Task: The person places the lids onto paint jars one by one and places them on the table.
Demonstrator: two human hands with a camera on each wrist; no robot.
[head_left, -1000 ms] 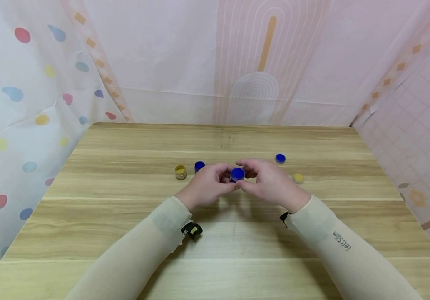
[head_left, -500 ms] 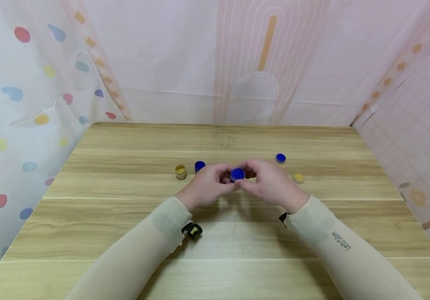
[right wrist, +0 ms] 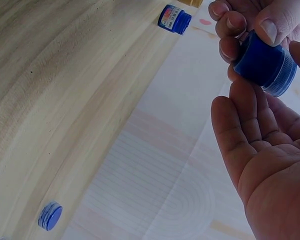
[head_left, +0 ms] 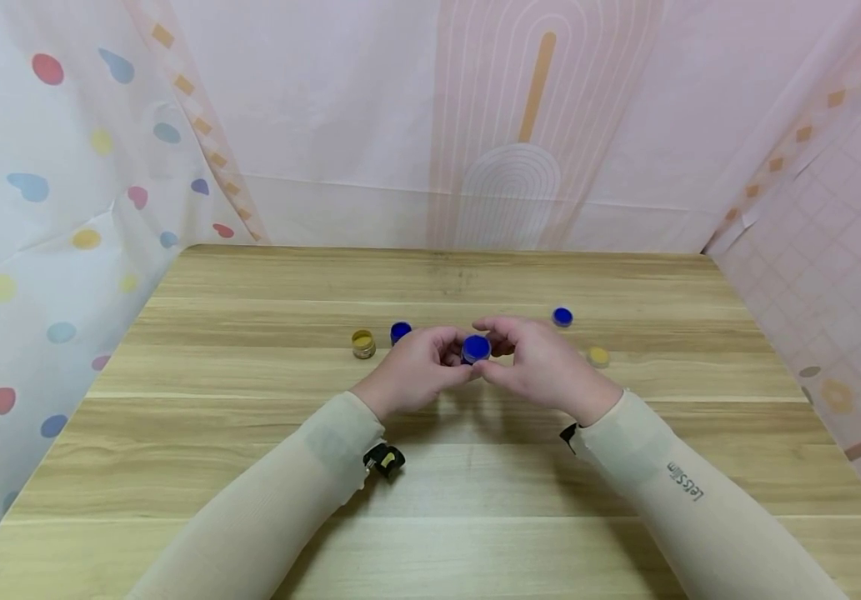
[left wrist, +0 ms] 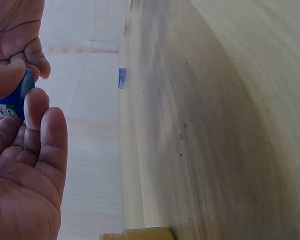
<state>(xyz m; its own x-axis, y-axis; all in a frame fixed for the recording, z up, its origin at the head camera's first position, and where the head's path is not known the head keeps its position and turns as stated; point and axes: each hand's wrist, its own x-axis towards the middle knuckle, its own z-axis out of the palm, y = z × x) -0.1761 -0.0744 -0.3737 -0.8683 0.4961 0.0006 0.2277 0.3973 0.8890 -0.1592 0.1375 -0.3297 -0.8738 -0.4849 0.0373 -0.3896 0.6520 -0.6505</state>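
Observation:
A small blue paint jar [head_left: 476, 349] is held above the table between both hands. My left hand [head_left: 418, 367] grips its body, thumb on one side and curled fingers on the other. My right hand [head_left: 543, 362] is at the capped end, its thumb beside the lid [right wrist: 281, 77] and its fingers loosely extended around it. Whether the right fingertips touch the lid is unclear. An uncapped blue jar [head_left: 400, 332] stands partly behind the left hand. Beside it is an uncapped yellow jar [head_left: 363, 343].
A loose blue lid [head_left: 562, 317] lies behind the right hand, with a yellow lid [head_left: 598, 357] to the right. The wooden tabletop [head_left: 445, 542] meets a printed curtain [head_left: 340, 125] at the back and sides.
My right fingers closed in around the lid half a second ago and have spread away again now. My left hand and the jar stay in place.

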